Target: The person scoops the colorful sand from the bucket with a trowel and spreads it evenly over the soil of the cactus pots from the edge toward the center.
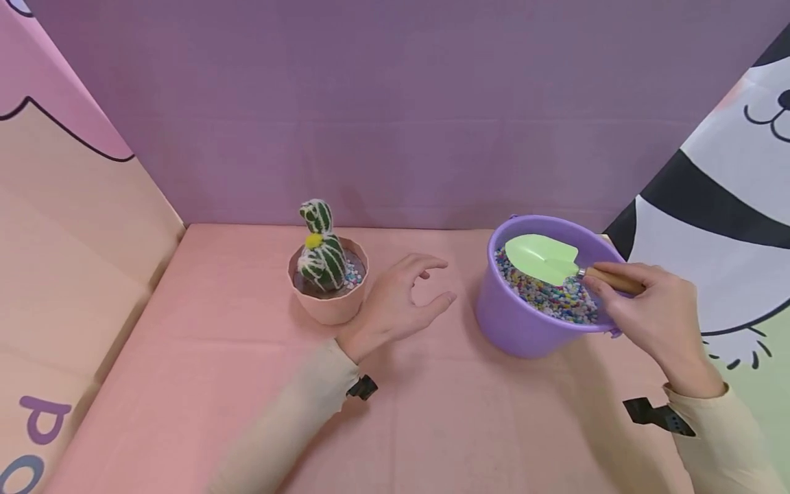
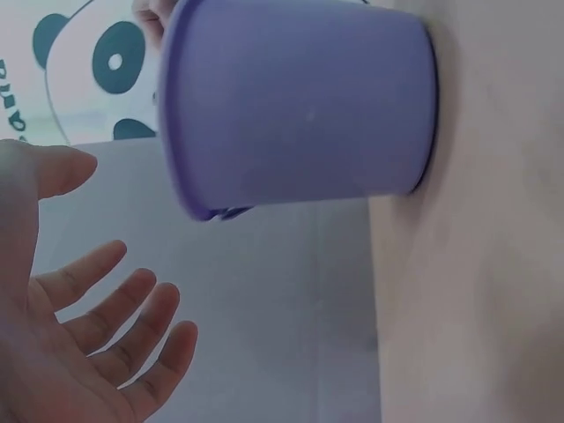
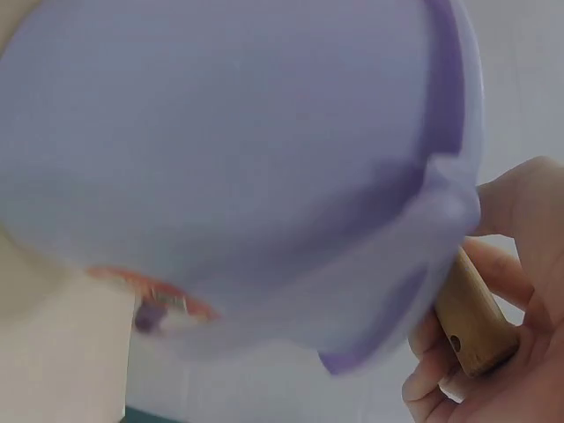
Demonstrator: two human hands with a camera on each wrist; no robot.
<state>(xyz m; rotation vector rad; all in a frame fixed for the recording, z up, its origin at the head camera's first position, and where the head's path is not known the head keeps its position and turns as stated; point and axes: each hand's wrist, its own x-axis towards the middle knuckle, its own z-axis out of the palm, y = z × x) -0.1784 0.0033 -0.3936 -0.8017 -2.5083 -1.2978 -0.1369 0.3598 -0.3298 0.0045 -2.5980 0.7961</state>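
Note:
My right hand [image 1: 657,315] grips the wooden handle [image 1: 617,280] of a trowel at the right rim of a purple bucket [image 1: 524,329]. The light green trowel blade [image 1: 540,257] lies over the colourful pebbles [image 1: 555,300] inside the bucket, with none seen on it. In the right wrist view, fingers curl round the wooden handle [image 3: 471,313] beside the bucket [image 3: 220,132]. My left hand [image 1: 398,295] holds nothing, its fingers spread and loosely bent, between the bucket and a pink pot [image 1: 330,309]. A green knitted cactus [image 1: 327,264] stands in that pot, with some pebbles [image 1: 354,274] at its right side.
A pink cloth [image 1: 247,384] covers the table. Behind it rises a purple backdrop [image 1: 395,123], and a panda-printed panel [image 1: 710,240] stands close to the bucket's right. A beige printed panel [image 1: 68,226] borders the left side.

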